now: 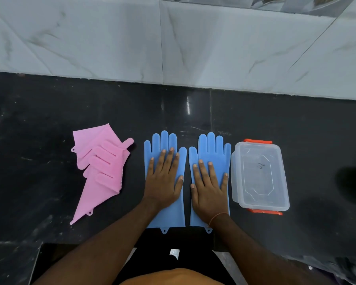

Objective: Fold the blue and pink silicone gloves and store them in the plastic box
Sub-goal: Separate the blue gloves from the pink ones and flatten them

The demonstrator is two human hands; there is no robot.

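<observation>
The plastic box (259, 175) serves as the landmark: it sits on the dark stone counter (49, 112) with its clear lid on and an orange clip at its far end and its near end. Just beside the box lies the right blue glove (211, 149), its thumb edge almost touching the box wall, and one place further from the box lies the left blue glove (164, 144). Both are flat, side by side but apart, fingers pointing away from the person toward the tiled wall (173, 42), cuffs at the near counter edge; each long axis runs parallel to the long side of the box. The right hand (209, 188) presses flat on the glove nearer the box and the left hand (162, 182) presses flat on the other, fingers straight and spread, grasping nothing. Farthest from the box, well apart from it, the pink gloves (100, 169) lie in a loose overlapping heap, slanted, with one cuff toward the near left and the other toward the far side. The silicone looks soft, light and floppy, and probably a little tacky against the polished stone, so it should bend easily but may spring back open unless held down. A sensible hold would be the fingertip end of each blue glove, lifted and brought back over the palm toward the cuff while the heel of the hand pins the rest. The box lid appears to need unclipping before anything goes in.
</observation>
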